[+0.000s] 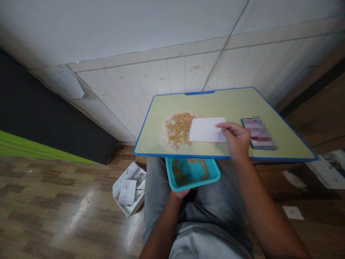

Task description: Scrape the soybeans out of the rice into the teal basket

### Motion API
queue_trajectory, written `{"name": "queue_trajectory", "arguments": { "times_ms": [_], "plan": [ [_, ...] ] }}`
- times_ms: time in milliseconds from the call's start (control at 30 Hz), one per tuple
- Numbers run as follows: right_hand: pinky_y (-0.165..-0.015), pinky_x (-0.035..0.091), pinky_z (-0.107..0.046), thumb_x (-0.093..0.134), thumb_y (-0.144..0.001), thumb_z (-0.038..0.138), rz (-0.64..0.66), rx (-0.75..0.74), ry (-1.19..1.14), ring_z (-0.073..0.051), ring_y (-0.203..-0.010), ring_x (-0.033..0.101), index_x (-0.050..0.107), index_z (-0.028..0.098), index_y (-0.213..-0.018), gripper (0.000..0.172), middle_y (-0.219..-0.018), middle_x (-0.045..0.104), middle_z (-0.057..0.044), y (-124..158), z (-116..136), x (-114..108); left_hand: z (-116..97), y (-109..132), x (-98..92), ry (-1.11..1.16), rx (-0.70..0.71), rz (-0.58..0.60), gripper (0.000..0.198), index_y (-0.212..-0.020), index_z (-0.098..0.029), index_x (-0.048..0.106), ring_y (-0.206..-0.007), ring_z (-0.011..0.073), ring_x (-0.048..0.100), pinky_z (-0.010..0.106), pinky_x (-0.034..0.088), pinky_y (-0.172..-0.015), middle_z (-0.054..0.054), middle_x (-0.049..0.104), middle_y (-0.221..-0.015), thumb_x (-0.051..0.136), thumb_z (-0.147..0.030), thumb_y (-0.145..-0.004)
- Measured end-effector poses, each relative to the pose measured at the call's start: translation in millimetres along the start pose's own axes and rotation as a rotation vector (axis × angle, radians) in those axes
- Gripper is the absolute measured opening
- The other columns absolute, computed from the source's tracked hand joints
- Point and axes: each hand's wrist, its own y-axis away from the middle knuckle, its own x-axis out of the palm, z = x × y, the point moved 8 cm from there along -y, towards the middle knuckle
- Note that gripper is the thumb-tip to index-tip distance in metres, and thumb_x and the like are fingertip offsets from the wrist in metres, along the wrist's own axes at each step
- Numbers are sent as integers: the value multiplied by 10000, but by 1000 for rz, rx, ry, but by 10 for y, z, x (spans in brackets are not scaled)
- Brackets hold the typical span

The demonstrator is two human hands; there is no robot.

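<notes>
My right hand (237,138) pinches the right end of a white card (207,130) over the table. The card's left edge is beside a pile of golden-brown soybeans (178,131), which lies amid pale grains (166,140) that look like rice. Below the table's front edge, my left hand (180,193) holds a turquoise plastic tray (195,187) from beneath, above my lap; most of its fingers are hidden under it. Soybeans (180,175) lie inside the tray, thickest toward the left and right sides.
The light green table (226,102) has a blue rim and stands near a white panelled wall (151,81). A phone (257,135) lies right of my right hand. On the floor at left sits an open white box (129,189). A dark cabinet (48,111) borders the left.
</notes>
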Motion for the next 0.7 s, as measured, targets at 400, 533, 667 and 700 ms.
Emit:
{"name": "queue_trajectory", "arguments": {
  "times_ms": [400, 533, 667, 700],
  "plan": [
    [-699, 635, -345, 737, -884, 268, 69, -7, 27, -237, -803, 816, 921, 252, -916, 187, -917, 909, -52, 16, -32, 78, -45, 30, 92, -13, 12, 27, 651, -1327, -317, 923, -1672, 354, 632, 589, 324, -1487, 56, 723, -1755, 357, -583, -1145],
    [-731, 654, -356, 741, -877, 256, 41, -5, 13, -243, -835, 830, 928, 256, -921, 191, -937, 917, -56, 8, -47, 55, -41, 25, 68, -16, 11, 30, 636, -1359, -301, 914, -1688, 368, 610, 614, 348, -1471, 70, 750, -1726, 375, -563, -1146],
    [-752, 665, -362, 749, -877, 266, 76, 10, -5, -249, -869, 848, 928, 254, -914, 183, -945, 921, -57, 14, -74, 85, -40, 27, 79, -22, 15, 30, 599, -1353, -337, 918, -1696, 363, 602, 609, 368, -1463, 58, 770, -1705, 399, -547, -1139],
    [-743, 661, -358, 747, -877, 268, 88, 10, -9, -247, -858, 845, 927, 252, -909, 184, -940, 920, -57, 18, -74, 95, -40, 29, 85, -21, 16, 29, 594, -1357, -345, 917, -1699, 359, 599, 603, 374, -1461, 53, 777, -1696, 402, -543, -1137]
  ]
}}
